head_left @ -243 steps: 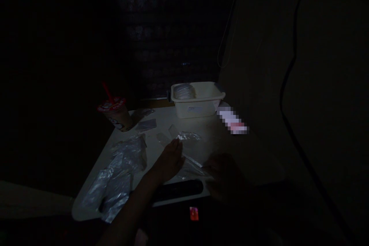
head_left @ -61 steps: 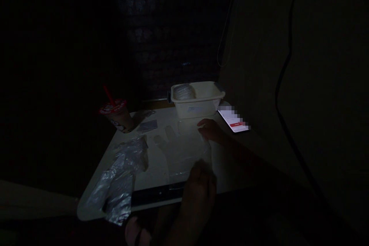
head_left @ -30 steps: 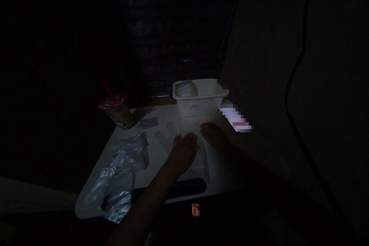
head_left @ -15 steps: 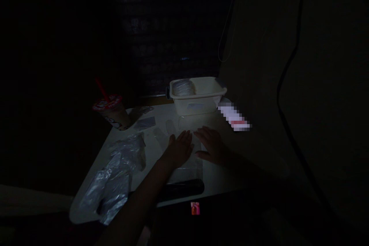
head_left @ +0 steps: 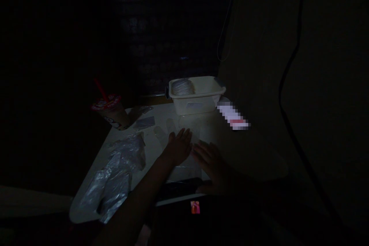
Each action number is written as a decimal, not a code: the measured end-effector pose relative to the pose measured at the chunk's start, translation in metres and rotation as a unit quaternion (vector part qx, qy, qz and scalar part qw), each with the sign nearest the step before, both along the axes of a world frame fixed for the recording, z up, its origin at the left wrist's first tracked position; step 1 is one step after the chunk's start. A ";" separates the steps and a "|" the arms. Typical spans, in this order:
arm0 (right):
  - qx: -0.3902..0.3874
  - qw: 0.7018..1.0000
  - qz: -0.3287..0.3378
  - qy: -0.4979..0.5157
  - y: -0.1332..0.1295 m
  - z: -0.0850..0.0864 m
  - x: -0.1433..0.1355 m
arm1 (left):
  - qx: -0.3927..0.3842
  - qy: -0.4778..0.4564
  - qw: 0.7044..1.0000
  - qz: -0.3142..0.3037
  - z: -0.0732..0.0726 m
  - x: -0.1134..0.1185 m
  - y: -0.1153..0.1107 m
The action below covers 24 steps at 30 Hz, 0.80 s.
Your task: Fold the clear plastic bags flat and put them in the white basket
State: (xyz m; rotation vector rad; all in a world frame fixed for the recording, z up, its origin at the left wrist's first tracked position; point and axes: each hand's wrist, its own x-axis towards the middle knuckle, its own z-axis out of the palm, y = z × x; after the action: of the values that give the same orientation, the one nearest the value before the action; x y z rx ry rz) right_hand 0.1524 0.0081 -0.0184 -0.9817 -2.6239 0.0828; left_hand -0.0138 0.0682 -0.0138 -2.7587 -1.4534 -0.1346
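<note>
In dim light, a clear, thin plastic piece [head_left: 187, 173] lies flat on the white table. Rounded, finger-like ends show at its far left, like those of a disposable glove. My left hand [head_left: 179, 148] rests palm down on it with fingers stretched out. Close beside it, my right hand [head_left: 210, 165] lies lower and nearer to me, fingers extended over the plastic's right side and thumb apart. Neither hand grips anything. Along the near edge of the table lies a long black object [head_left: 178, 189], partly behind my left forearm.
A white bin [head_left: 196, 104] holding clear plastic stands at the back. Crumpled plastic packaging [head_left: 127, 153] covers the table's left side. A cup with a red straw [head_left: 113, 113] is at the back left. A blurred-out bright item [head_left: 232, 115] lies right of the bin.
My right hand has slid toward me, from beside the left fingertips down toward the near edge. My left hand stays almost where it was.
</note>
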 end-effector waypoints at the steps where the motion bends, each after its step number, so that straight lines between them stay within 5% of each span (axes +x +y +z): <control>1: 0.001 1.000 0.003 0.009 0.001 0.001 0.002 | -0.001 -0.010 1.000 0.014 0.003 -0.001 -0.001; 7: -0.016 0.995 -0.066 0.076 0.047 0.013 -0.001 | 0.064 -0.136 0.967 0.206 0.018 -0.032 -0.038; 12: -0.092 0.988 -0.126 -0.013 0.106 0.034 -0.058 | 0.013 -0.060 0.994 0.095 0.005 -0.053 -0.075; 18: -0.151 0.978 -0.131 -0.055 0.143 0.037 -0.139 | -0.005 0.002 0.989 0.146 0.000 -0.044 -0.087; 24: -0.224 0.965 -0.103 -0.087 0.152 0.037 -0.164 | -0.017 -0.060 0.984 0.167 0.020 -0.046 -0.085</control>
State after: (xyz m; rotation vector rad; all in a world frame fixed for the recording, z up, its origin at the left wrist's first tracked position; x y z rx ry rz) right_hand -0.0115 0.1598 0.0185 -1.4639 -2.6995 0.5852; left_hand -0.0602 -0.0163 0.0066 -2.5223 -1.9387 -0.2729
